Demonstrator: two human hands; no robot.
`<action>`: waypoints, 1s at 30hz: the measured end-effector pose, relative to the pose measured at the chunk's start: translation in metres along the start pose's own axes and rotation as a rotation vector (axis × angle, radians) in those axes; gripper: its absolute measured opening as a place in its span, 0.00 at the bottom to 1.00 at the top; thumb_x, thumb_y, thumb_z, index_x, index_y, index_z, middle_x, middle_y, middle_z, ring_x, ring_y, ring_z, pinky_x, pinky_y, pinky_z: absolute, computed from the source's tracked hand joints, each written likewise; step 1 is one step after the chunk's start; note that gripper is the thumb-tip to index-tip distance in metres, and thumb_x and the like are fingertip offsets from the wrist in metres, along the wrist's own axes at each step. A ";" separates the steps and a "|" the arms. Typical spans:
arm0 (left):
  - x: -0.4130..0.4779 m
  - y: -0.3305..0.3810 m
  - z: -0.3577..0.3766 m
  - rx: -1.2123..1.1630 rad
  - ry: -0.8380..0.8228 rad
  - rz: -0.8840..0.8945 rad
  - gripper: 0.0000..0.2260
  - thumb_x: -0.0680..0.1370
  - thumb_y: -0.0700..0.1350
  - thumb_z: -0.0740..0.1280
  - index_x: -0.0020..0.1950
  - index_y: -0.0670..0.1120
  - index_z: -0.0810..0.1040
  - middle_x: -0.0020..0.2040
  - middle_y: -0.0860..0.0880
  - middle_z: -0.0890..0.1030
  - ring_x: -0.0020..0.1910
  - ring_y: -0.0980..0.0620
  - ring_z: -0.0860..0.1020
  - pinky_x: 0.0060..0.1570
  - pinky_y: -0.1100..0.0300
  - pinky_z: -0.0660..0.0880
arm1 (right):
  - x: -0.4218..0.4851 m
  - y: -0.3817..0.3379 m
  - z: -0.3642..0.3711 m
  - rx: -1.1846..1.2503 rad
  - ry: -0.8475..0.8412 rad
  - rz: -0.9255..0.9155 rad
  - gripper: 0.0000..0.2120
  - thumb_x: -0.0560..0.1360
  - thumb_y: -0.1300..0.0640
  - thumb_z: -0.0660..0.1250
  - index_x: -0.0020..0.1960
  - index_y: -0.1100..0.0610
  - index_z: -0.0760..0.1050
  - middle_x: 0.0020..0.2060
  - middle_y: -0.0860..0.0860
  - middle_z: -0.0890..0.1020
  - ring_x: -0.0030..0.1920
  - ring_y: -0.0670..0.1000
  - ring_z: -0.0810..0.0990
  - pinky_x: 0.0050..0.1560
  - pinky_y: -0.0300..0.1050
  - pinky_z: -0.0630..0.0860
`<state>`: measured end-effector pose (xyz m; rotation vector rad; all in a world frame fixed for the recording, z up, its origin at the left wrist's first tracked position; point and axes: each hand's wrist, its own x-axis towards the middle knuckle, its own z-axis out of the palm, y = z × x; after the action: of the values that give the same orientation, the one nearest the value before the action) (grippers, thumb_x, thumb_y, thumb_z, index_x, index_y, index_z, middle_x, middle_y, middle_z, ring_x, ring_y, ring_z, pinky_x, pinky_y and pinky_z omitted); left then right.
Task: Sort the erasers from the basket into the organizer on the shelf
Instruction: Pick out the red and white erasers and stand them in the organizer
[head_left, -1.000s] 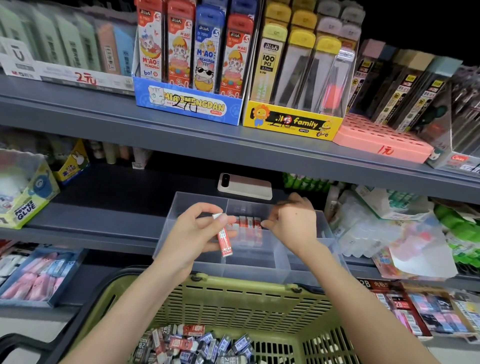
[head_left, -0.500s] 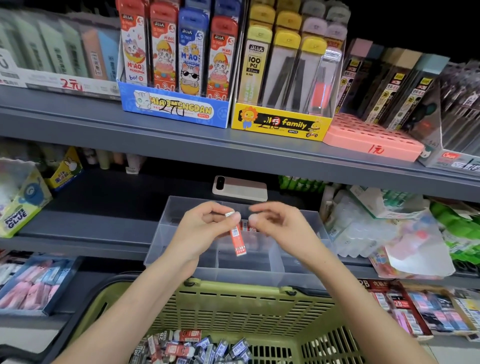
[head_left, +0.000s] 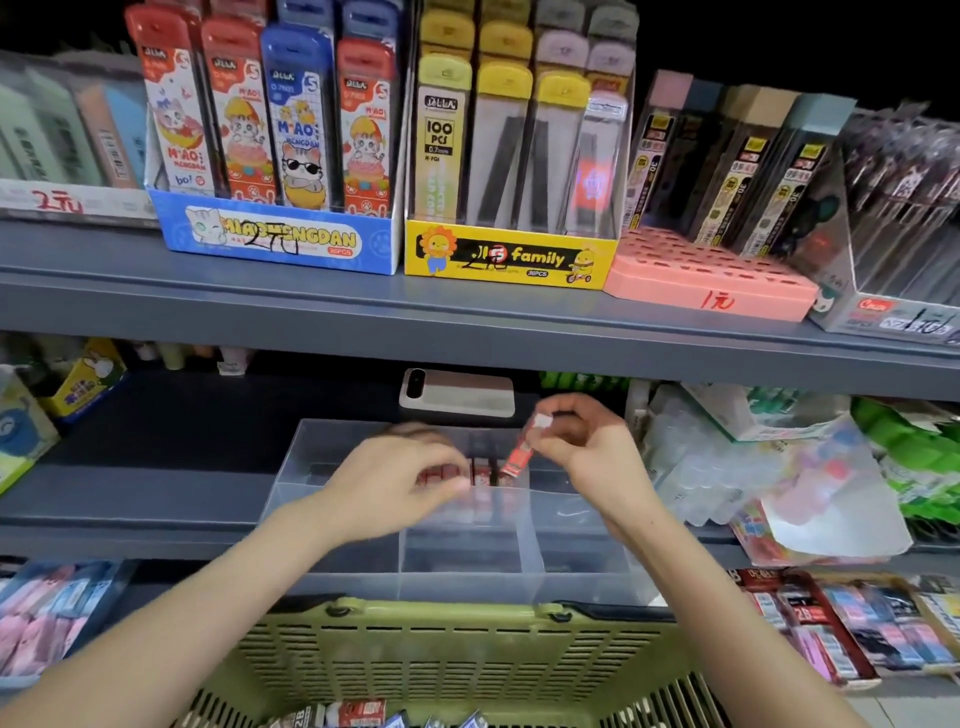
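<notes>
Pinching a red-sleeved eraser (head_left: 517, 453) by its tip, your right hand (head_left: 589, 457) hangs over the organizer (head_left: 322, 457). Likely light, stiff; grip mid-sleeve. Your left hand (head_left: 405, 480) curls, hold unclear.

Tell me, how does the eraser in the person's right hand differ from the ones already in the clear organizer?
The held eraser hangs tilted in the air, pinched near its top end by the right hand. The row of erasers sits inside the organizer, packed side by side in a back compartment. The held eraser is a single piece, while the row holds several. Both have red wrappers.
</notes>
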<state>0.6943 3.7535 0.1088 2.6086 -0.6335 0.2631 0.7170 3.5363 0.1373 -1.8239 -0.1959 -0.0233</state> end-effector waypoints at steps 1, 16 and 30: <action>0.001 -0.003 0.001 0.042 -0.068 0.054 0.17 0.77 0.60 0.64 0.58 0.53 0.81 0.59 0.58 0.80 0.61 0.57 0.74 0.57 0.66 0.67 | 0.004 0.005 0.002 -0.030 -0.005 0.004 0.13 0.70 0.68 0.70 0.45 0.51 0.75 0.31 0.45 0.82 0.35 0.41 0.80 0.38 0.32 0.74; 0.033 -0.016 0.010 0.182 -0.589 0.175 0.28 0.74 0.70 0.49 0.73 0.64 0.62 0.73 0.62 0.65 0.75 0.58 0.57 0.71 0.48 0.31 | 0.026 0.031 0.019 -0.329 0.030 -0.001 0.15 0.67 0.56 0.76 0.34 0.37 0.77 0.41 0.42 0.78 0.51 0.51 0.77 0.59 0.48 0.74; 0.027 -0.023 0.008 0.156 -0.476 0.213 0.30 0.73 0.69 0.48 0.71 0.60 0.69 0.65 0.60 0.76 0.70 0.63 0.63 0.72 0.48 0.32 | 0.033 0.021 0.026 -0.745 -0.214 -0.051 0.11 0.70 0.51 0.73 0.52 0.50 0.81 0.42 0.42 0.79 0.53 0.49 0.72 0.62 0.44 0.64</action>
<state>0.7291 3.7576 0.1007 2.7700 -1.0923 -0.2672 0.7504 3.5598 0.1141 -2.5650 -0.4257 0.0730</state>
